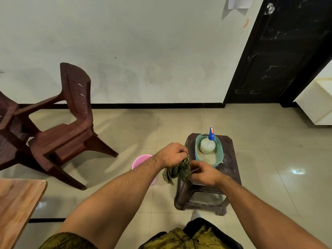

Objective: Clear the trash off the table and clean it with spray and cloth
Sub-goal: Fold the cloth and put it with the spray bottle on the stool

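Both hands hold a green checked cloth [177,170] in the air in front of a dark brown stool [226,169]. My left hand [172,154] grips the cloth's top from the left. My right hand [204,172] pinches it from the right, low over the stool's near edge. On the stool stands a teal basin [218,150] with a clear spray bottle [207,145] with a blue trigger head in it. The wooden table [17,203] shows only its corner at the lower left. A pink bin [142,159] stands on the floor behind my left forearm.
Two dark red plastic chairs [70,123] stand at the left by the wall. A black door [280,51] is at the back right, with a white cabinet [316,103] beside it. Glossy floor tiles lie between the chairs and the stool.
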A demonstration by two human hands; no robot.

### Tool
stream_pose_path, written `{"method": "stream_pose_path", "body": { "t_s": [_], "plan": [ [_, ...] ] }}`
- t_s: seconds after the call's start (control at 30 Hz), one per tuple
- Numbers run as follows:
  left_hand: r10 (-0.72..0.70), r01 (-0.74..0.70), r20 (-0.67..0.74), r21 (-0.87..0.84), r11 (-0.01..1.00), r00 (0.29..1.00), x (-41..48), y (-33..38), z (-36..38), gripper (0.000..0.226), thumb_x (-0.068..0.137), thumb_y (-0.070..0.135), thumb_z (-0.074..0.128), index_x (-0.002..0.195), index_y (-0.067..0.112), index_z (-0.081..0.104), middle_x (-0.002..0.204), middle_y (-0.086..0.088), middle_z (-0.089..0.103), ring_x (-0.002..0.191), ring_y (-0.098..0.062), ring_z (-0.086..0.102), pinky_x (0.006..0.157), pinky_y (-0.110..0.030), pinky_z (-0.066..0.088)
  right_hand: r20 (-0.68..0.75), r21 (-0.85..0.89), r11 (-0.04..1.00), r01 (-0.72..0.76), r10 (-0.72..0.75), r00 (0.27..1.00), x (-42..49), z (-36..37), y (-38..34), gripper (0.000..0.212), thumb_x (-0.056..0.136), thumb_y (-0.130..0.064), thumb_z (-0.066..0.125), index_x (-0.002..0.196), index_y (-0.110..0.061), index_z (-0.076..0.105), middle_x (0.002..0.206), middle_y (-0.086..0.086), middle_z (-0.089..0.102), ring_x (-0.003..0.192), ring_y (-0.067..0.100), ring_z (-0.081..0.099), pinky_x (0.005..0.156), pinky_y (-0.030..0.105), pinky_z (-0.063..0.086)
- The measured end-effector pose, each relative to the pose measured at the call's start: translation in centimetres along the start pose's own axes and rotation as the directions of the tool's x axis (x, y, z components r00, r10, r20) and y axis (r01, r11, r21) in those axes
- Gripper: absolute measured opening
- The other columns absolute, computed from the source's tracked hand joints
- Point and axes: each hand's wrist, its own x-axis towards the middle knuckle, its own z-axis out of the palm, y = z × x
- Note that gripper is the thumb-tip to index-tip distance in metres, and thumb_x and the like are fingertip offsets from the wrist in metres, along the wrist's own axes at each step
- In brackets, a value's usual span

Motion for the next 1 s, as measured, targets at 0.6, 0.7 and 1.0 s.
{"method": "stream_pose_path", "body": {
  "t_s": [0.6,0.7,1.0],
  "plan": [
    [0.047,-0.013,-0.083,0.368,0.93,0.995,1.8,-1.8,-1.0,0.027,0.103,0.027,0.044,0.113,0.014,0.065,0.105,-0.005,0.071,0.094,-0.022,0.063,0.084,-0.04,0.054,-0.528,-0.253,0.965,-0.068,-0.078,0.846,-3.0,-8.2,-3.2,0.019,0.082,-0.012,0.077,0.077,-0.026,0.064,0.083,-0.006,0.068,0.078,0.01,0.064,0.064,0.019,0.049],
    [0.097,-0.066,-0.118,0.243,0.968,0.988,2.5,-0.6,-1.9,0.02,0.096,0.02,0.051,0.091,0.013,0.07,0.084,-0.003,0.069,0.079,-0.018,0.063,0.073,-0.038,0.055,-0.449,-0.137,0.989,-0.057,-0.01,0.894,-3.8,-9.7,-4.0,0.027,0.081,-0.002,0.069,0.099,-0.018,0.056,0.089,0.007,0.065,0.077,0.019,0.066,0.06,0.028,0.057],
    [-0.029,0.055,0.048,-0.9,0.433,0.998,4.5,5.6,-4.5,0.064,0.099,0.068,0.033,0.112,0.016,0.068,0.102,-0.003,0.073,0.103,-0.024,0.069,0.094,-0.048,0.051,-0.432,0.697,0.644,0.316,0.024,0.902,-5.4,-14.0,-7.4,0.069,0.094,-0.06,0.053,0.138,-0.007,0.051,0.117,0.012,0.067,0.102,0.027,0.063,0.098,0.048,0.049]
  ]
}}
